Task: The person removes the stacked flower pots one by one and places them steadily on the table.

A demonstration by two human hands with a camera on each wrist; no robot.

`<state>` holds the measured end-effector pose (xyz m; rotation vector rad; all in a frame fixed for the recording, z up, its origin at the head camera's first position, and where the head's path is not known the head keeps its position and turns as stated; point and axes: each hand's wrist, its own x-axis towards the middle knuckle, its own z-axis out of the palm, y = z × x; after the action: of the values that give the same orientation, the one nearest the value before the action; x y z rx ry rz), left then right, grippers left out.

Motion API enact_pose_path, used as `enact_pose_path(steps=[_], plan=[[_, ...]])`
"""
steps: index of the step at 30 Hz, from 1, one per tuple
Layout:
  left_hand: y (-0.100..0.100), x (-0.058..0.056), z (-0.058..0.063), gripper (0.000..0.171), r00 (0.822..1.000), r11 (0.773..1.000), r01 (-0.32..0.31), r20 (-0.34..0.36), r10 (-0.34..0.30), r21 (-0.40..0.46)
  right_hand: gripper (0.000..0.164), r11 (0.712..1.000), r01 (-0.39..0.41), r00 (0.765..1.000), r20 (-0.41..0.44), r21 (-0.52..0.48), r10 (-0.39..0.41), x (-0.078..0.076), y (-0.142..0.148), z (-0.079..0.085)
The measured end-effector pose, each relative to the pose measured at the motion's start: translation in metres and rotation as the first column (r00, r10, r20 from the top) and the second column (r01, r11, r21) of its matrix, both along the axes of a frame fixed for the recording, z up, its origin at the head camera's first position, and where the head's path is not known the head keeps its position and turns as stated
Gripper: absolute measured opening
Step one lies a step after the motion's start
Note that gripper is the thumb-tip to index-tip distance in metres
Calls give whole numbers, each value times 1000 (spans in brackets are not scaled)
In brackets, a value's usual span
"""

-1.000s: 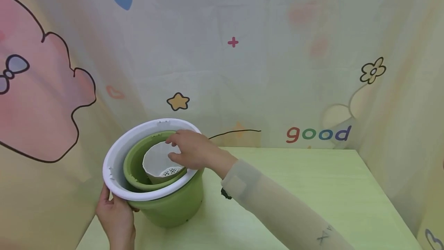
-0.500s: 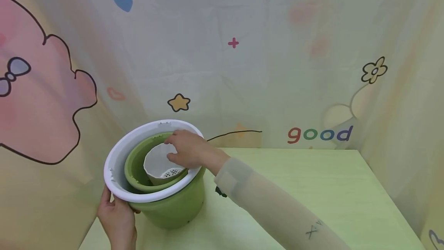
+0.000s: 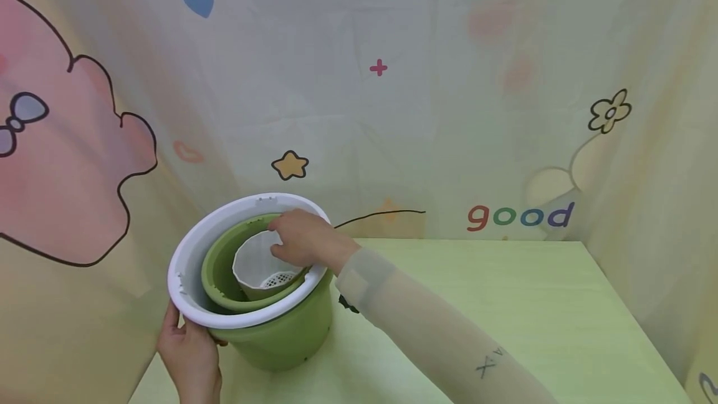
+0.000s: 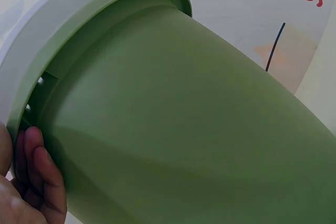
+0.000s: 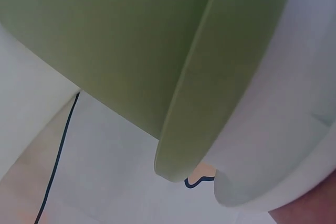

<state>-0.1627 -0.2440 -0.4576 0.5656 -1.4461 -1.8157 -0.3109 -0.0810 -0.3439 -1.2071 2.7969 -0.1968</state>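
A nest of flowerpots leans slightly toward me at the left in the head view. Outermost is a large green flowerpot [image 3: 280, 345], holding a white flowerpot [image 3: 196, 248] with a broad rim. Inside that sits a smaller green flowerpot [image 3: 209, 276], and innermost a small white flowerpot [image 3: 249, 260] with a perforated bottom. My left hand [image 3: 191, 354] grips the large pots at their near left edge, fingers tucked under the green rim [image 4: 100, 22]. From the right, my right hand [image 3: 303, 239] reaches over the rims and pinches the small white flowerpot's edge, partly hiding it.
The pots stand on a pale green tabletop [image 3: 477, 304]. Behind it hangs a printed cloth [image 3: 421, 142] with a star, a flower and the word "good". A side cloth [image 3: 67, 317] hangs close by the left hand.
The right forearm has swung a little to the left, its hand staying at the innermost pot. The left hand keeps its grip, and the pots look nearly still.
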Motion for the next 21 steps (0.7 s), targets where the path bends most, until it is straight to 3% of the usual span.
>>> enact_pose_path(steps=[11, 21], plan=[[1, 0, -2, 39, 999, 1000, 4, 33, -4, 2, 32, 1000, 7, 1000, 11, 9, -7, -5, -5, -6], [-1, -1, -3, 37, 1000, 1000, 2, 19, -2, 2, 27, 999, 26, 1000, 17, 24, -26, -10, -10, -10]])
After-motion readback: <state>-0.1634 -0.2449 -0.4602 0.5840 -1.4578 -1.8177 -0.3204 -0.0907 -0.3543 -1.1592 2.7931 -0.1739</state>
